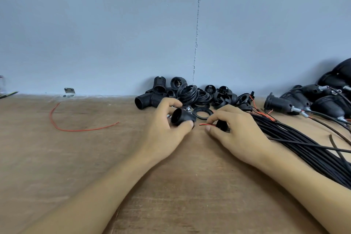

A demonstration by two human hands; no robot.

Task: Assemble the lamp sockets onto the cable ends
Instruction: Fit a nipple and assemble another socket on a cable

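Left hand [167,127] wrapping black socket shell [182,117], guessing light, rigid, slick plastic. Right hand [235,129] pinching red wire end [206,125], looking floppy, so gripping near tip.

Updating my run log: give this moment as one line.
left hand: grips socket | right hand: holds cable end | socket, cable end: apart

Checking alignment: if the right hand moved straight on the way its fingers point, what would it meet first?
Likely the black socket part held in the left hand: the right hand, pinching a red wire, points left at it. Depth is unclear.
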